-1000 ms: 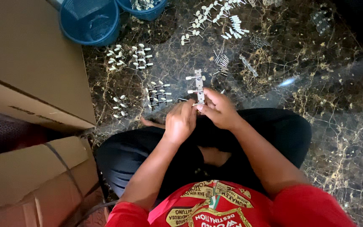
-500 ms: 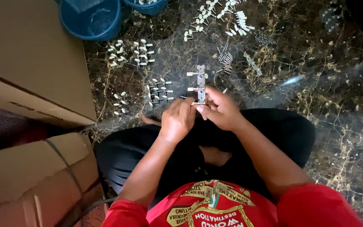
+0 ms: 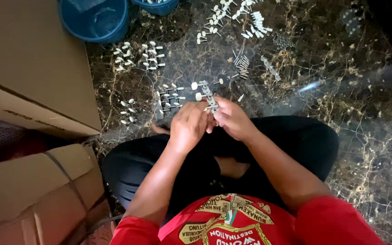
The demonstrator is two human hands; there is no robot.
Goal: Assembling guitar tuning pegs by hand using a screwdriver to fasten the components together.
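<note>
At frame centre, both hands' fingers are clamped on a metal tuning-peg strip point(image 3: 208, 96): left hand point(image 3: 188, 126) beside right hand point(image 3: 231, 119). Beyond lie finished peg sets point(image 3: 171, 97) on the marble floor point(image 3: 341, 90), a blue bucket point(image 3: 97, 20) upper left.

A single camera sits on the person's head and looks almost straight down, close over the lap. The red shirt point(image 3: 232, 227) fills the bottom edge, the crossed legs point(image 3: 214, 154) and both hands lie mid-frame, and the dark marble floor point(image 3: 359, 136) stretches toward the top. Cardboard boxes point(image 3: 32, 68) close off the left side.
</note>
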